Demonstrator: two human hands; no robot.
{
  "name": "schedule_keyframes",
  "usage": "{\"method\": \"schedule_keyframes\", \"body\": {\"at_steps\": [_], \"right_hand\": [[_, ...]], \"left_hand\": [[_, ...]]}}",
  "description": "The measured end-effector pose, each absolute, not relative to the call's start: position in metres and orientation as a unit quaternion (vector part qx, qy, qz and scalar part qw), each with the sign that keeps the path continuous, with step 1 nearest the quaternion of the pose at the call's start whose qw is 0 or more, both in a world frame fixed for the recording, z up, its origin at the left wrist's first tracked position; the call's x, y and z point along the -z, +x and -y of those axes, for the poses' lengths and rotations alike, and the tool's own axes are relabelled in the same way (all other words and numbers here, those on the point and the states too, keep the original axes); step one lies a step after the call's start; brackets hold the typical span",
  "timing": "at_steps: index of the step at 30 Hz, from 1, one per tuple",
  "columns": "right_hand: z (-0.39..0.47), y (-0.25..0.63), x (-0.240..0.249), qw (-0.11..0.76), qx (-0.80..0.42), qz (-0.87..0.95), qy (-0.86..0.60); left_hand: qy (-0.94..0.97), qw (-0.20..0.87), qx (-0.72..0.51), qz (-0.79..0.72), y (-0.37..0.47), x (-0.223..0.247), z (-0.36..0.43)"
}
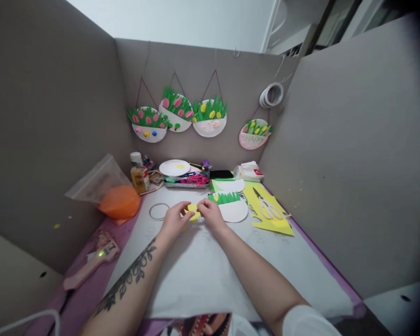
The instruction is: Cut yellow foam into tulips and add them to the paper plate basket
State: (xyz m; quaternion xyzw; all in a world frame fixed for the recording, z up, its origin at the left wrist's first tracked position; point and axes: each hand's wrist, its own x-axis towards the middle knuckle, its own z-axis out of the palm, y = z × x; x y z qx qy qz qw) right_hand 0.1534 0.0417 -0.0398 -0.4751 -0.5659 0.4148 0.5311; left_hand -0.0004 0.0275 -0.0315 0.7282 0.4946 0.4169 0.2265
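A small yellow paper piece [193, 208] is pinched between my two hands over the middle of the white table sheet [182, 275]. My left hand [177, 217] grips its left side with thumb and fingers. On its right side my right hand [209, 212] closes thumb and fingertips, which partly hide it. More yellow bits lie just beneath my hands. Right beside my right hand lies a white half-plate [235, 212] with green paper grass [227, 198] and one yellow piece along its top. A grey ring [158, 211] rests left of my left hand.
White-handled scissors [269, 208] lie on cut yellow paper [275, 225] at right. A pink glue gun [91, 268] with a lit green light and an orange bag [120, 201] are at left. A bottle [140, 178], supply tray [185, 183] and phone [221, 174] line the back. Decorated plates [210, 128] hang behind.
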Motion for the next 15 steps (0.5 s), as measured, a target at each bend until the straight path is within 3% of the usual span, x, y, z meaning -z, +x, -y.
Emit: {"method": "schedule_keyframes", "body": {"at_steps": [7, 15], "right_hand": [[-0.039, 0.151, 0.041, 0.523, -0.414, 0.594, -0.45], [-0.033, 0.147, 0.04, 0.531, -0.381, 0.642, -0.4]], "left_hand": [[0.619, 0.383, -0.444, -0.523, 0.001, 0.028, -0.028], [0.55, 0.492, -0.432, -0.519, -0.002, 0.016, -0.024]]}}
